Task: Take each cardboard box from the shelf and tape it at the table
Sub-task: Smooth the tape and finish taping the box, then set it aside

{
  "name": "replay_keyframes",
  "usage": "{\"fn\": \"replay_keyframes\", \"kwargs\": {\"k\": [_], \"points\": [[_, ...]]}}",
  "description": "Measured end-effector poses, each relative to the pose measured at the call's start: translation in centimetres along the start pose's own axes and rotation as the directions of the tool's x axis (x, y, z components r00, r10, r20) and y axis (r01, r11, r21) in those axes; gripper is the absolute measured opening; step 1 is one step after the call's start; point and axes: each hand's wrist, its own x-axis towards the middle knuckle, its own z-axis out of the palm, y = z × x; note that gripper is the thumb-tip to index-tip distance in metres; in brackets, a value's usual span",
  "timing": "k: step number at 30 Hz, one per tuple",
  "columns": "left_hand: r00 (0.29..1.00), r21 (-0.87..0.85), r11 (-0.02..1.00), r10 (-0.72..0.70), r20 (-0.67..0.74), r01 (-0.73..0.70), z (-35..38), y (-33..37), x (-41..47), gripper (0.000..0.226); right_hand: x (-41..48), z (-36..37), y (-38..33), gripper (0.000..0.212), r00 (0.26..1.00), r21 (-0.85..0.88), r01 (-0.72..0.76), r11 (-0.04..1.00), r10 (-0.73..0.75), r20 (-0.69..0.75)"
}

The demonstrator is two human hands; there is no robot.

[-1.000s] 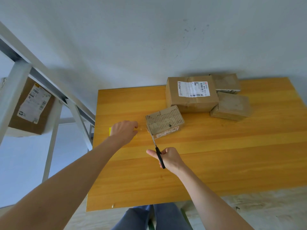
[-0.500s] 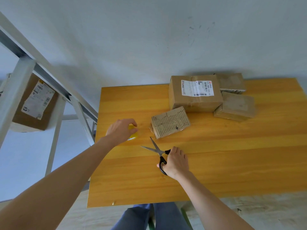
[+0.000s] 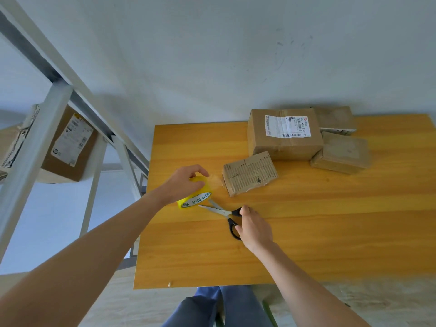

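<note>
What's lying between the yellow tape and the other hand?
Scissors, seen in the head view: their open blades point at the tape roll the left hand grips, and the right hand holds the black handles.

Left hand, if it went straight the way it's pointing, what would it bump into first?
Most likely the small box, just past a loose strip of tape. The left hand, holding the tape roll, points right across the table at it. Depth is hard to judge from one view.
</note>
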Motion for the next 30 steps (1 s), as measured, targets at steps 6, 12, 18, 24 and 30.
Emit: {"fn": "replay_keyframes", "kwargs": {"k": [6,12,18,24,30], "points": [[0.998,-0.005,0.998,0.055,0.027,-0.055,-0.3,0.9,-0.4,0.017,-0.3,-1.0,-0.7,0.028,0.994,0.125,0.019,0.992,-0.005,-0.109],[0.992,0.022,0.994,0.108,0.062,-0.11,-0.6,2.3,-0.6,0.019,0.9,-5.7,-4.7,0.038,0.937,0.763,0.097,0.639,0.2,-0.287],[0.987,0.011,0.992,0.123,0.1,-0.125,-0.8,4.5,-1.0,0.025,2.0,-8.3,-5.1,0.014,0.96,0.81,0.108,0.576,0.151,-0.235],[0.965,-0.019,0.999,-0.036,0.261,0.043,-1.3,4.3,-0.2,0.027,2.4,-9.6,-3.3,0.016,0.955,0.884,0.015,0.468,0.255,-0.152],[0.997,0.139,0.99,0.026,0.078,-0.037,-0.9,4.0,0.9,0.062,2.8,-10.9,-1.6,0.02,0.937,0.882,0.024,0.47,0.298,-0.185]]}}
